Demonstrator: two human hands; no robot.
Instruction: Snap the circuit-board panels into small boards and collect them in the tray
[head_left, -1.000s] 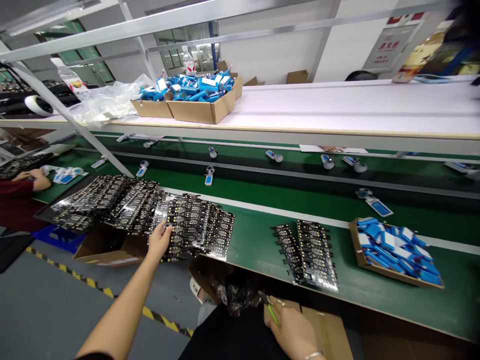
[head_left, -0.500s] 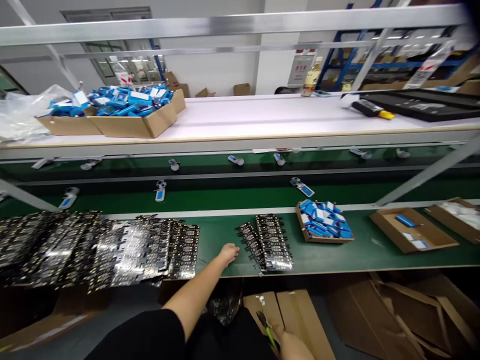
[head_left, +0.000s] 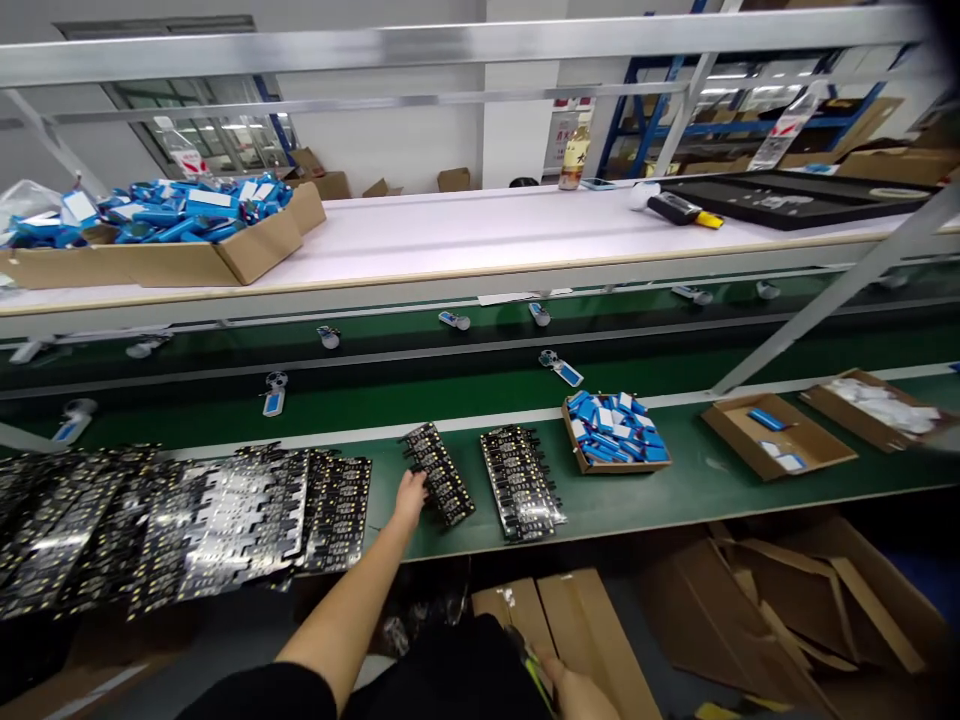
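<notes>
My left hand (head_left: 411,497) is closed on the left edge of a black circuit board panel (head_left: 444,478) with rows of small pale parts. The panel is tilted over the green bench. To its right lies a stack of similar panels (head_left: 520,485), apart from the held one. Many more panels (head_left: 247,515) overlap in rows to the left of my forearm. Low in the view, my right hand (head_left: 577,692) is wrapped round green-handled pliers (head_left: 534,668), partly hidden against my dark clothing.
A carton of blue battery packs (head_left: 616,432) stands right of the panels, beside a shallow carton (head_left: 814,455) and one with white pieces (head_left: 874,405). Behind runs a green conveyor (head_left: 405,385) carrying small assemblies. Above are a white shelf (head_left: 435,230) and metal posts. Cardboard boxes (head_left: 600,630) sit below the bench.
My left hand has taken hold of the panel that leaned beside the stack and moved it left, away from it. My right hand still holds the pliers. The view has swung right.
</notes>
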